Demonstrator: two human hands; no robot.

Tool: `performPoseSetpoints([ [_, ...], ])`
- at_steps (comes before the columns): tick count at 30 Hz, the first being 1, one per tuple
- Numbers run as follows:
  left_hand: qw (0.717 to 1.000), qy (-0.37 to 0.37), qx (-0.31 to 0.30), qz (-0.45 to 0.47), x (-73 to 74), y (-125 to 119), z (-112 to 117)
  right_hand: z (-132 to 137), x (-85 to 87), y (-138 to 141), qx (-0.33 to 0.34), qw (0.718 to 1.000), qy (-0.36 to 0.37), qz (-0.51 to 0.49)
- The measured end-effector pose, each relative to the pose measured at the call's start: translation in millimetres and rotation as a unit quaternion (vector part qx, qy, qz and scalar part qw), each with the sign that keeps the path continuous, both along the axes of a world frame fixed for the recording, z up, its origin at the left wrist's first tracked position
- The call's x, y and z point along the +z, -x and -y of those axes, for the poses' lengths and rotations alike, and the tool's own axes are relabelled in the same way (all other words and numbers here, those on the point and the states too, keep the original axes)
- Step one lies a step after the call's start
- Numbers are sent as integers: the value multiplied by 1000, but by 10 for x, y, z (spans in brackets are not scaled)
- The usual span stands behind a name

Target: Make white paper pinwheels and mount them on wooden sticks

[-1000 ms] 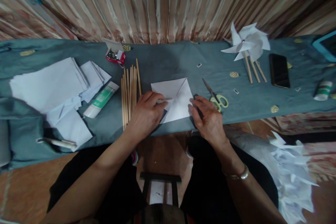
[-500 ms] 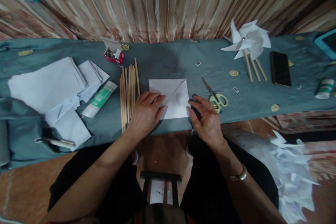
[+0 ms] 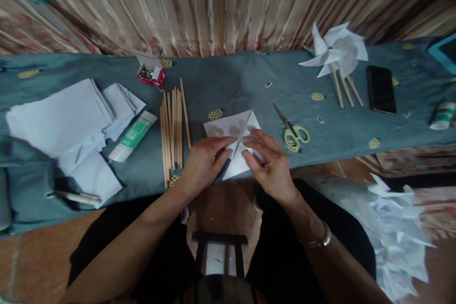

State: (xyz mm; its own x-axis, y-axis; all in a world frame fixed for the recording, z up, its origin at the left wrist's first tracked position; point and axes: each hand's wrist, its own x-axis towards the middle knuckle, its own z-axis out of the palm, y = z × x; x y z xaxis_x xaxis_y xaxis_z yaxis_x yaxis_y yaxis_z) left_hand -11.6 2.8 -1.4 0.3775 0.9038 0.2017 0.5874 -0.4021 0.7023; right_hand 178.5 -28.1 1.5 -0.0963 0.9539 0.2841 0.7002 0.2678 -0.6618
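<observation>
Lying low at the right, what seems a clear bag (image 3: 317, 181) holds white paper pinwheels (image 3: 395, 237). Near the table's (image 3: 228, 80) front edge is a paper square (image 3: 228, 126), with a line, cut or crease, from its far right corner towards the middle. The left hand (image 3: 201, 161) and the right hand (image 3: 272, 166) curve their fingers over it; whether they pinch, I cannot tell. I judge the step is parting the paper along this line; the next move calls for a light grip, without tearing the middle. Farther, an open red box (image 3: 159, 77) contains small metal pieces (image 3: 145, 73).

Left hand (image 3: 204, 159) and right hand (image 3: 272, 164) palm-down, close together, 2 forearms (image 3: 135, 244) converging.
</observation>
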Motion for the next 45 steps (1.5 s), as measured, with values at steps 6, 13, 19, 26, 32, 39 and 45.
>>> performPoseSetpoints([
  [6, 998, 23, -52, 40, 13, 12, 36, 41, -54, 20, 11, 999, 30, -31],
  [13, 997, -22, -77, 24, -3, 60, -8, 83, -56, -10, 0, 1000, 16, -18],
  [19, 996, -40, -76, -22, -12, 11, -49, 111, -56, -38, -10, 999, -25, 34],
  [26, 998, 1, -47, -52, -5, -6, -75, 115, -66, -59, -2, 999, -12, 36],
  [32, 998, 17, -47, -48, -7, -17, -83, 116, -60, -59, -8, 999, -11, 35],
  [39, 997, 24, -49, -48, 0, -15, -88, 115, -44, -58, -4, 1000, -6, 27],
  [45, 997, 24, -48, -54, 5, -20, -97, 126, -43, -49, 2, 999, -14, 41],
])
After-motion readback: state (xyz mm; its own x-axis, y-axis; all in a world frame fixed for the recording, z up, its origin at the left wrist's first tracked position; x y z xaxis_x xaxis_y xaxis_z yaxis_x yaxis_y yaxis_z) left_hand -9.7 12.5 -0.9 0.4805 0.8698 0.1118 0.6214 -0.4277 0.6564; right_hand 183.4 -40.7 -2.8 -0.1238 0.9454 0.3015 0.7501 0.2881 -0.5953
